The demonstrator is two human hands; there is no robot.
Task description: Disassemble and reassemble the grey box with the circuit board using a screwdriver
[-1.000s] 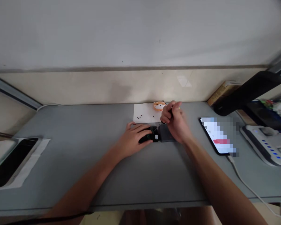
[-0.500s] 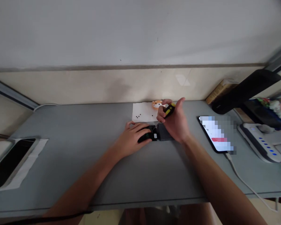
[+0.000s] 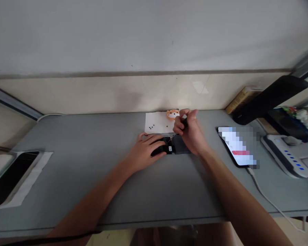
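Note:
My left hand point(image 3: 146, 152) lies over the left end of an opened, dark flat device point(image 3: 170, 149), which looks like a phone. Its fingers are spread across the top and its thumb runs along the near edge, holding the device on the desk. Bare circuitry and a small white label show beside the fingertips. A screwdriver point(image 3: 185, 122) is gripped in my right hand point(image 3: 190, 131); fingers hide most of its handle. The thin shaft slants down left to the exposed circuitry. Whether the tip touches a screw is too small to tell.
Behind the device, white paper point(image 3: 157, 119) carries several tiny dark screws point(image 3: 151, 127) and an orange-and-white animal-face figure point(image 3: 172, 114). A lit phone point(image 3: 236, 147) on a charging cable point(image 3: 261, 191) lies right, near a power strip point(image 3: 282, 153) and black cylinder point(image 3: 269, 99). Another phone point(image 3: 14, 176) lies left.
My right hand has rolled around the screwdriver, with its thumb moving left and down over the handle. The yellow-and-black handle now shows less. My left hand and the device stay put.

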